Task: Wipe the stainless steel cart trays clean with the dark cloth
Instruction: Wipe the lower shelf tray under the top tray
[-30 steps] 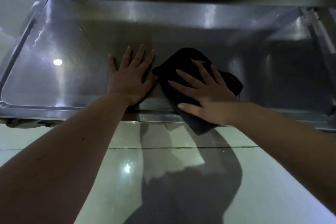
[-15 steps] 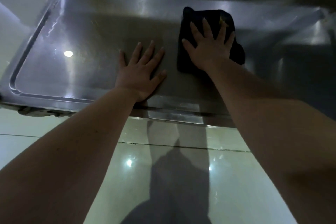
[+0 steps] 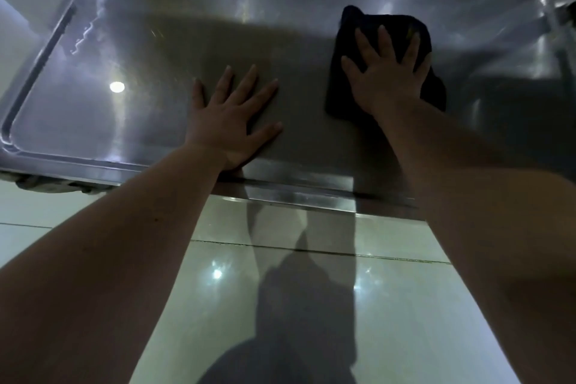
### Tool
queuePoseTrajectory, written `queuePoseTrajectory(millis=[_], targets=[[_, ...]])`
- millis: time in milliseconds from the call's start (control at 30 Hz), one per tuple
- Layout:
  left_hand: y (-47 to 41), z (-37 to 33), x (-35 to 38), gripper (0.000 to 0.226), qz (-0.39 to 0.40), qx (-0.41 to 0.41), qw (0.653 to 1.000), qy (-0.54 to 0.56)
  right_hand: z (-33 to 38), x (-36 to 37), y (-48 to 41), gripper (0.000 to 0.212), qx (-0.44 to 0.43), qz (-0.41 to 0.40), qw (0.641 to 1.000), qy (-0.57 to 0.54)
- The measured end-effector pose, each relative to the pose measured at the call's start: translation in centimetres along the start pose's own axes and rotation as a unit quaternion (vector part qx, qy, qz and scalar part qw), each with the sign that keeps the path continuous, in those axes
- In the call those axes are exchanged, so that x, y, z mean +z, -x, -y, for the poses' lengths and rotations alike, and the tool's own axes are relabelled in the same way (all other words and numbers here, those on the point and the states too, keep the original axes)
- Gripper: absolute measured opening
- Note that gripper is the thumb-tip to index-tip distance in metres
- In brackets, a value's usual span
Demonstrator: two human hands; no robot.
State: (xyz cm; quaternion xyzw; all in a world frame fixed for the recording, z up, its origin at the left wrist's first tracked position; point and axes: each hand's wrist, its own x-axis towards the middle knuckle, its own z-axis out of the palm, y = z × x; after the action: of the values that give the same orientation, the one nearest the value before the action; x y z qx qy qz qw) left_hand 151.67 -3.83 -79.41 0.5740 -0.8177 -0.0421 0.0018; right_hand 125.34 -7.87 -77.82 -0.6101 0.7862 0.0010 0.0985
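A low stainless steel cart tray (image 3: 103, 109) with a raised rim fills the upper half of the view. The dark cloth (image 3: 346, 40) lies flat on the tray, right of centre toward the back wall. My right hand (image 3: 386, 72) presses on the cloth with straight, spread fingers. My left hand (image 3: 230, 121) rests flat on the bare steel near the front rim, fingers spread, a hand's width left of the cloth.
The tray's front rim (image 3: 311, 190) runs across the middle of the view, with glossy pale floor tiles (image 3: 389, 305) below it. A cart upright (image 3: 558, 28) stands at the right back corner. A dark upper shelf hangs over the back edge.
My right hand has pushed the cloth from the front rim to the back of the tray, then slightly right. My left hand has stayed flat in place.
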Motion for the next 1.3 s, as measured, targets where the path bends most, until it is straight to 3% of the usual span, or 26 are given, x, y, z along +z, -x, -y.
queuePoseTrajectory(millis=[133,267,400,533,700,933,1100,1300], targets=[[-0.3,-0.2,-0.3,0.074,0.002,-0.004,1.0,0.002,0.0,0.3,0.5,0.062,0.015,0.01,1.0,-0.004],[-0.4,-0.1,-0.2,0.074,0.005,-0.004,1.0,0.003,-2.7,1.7,9.0,0.06,-0.028,-0.033,0.999,-0.002],[-0.1,-0.2,0.0,0.072,0.001,0.001,1.0,-0.003,-4.5,2.7,15.5,0.065,-0.029,-0.001,0.998,0.047],[0.1,-0.5,-0.3,0.071,0.004,0.003,1.0,-0.004,-4.8,1.3,8.6,0.059,-0.028,-0.016,0.999,0.032],[-0.1,-0.6,-0.5,0.072,0.009,-0.007,1.0,0.001,-7.0,-1.6,-1.3,0.062,0.089,0.018,0.996,-0.023],[-0.2,-0.4,-0.3,0.072,0.018,-0.013,1.0,0.012,-10.2,0.1,8.3,0.062,0.047,-0.012,0.999,0.006],[0.0,-0.7,-0.2,0.076,0.018,-0.017,1.0,0.013,-12.2,1.4,16.0,0.062,0.031,0.019,0.998,0.05],[0.6,-0.9,-0.1,0.073,0.006,-0.007,1.0,0.011,-13.9,0.1,8.0,0.062,0.077,-0.017,0.996,0.031]])
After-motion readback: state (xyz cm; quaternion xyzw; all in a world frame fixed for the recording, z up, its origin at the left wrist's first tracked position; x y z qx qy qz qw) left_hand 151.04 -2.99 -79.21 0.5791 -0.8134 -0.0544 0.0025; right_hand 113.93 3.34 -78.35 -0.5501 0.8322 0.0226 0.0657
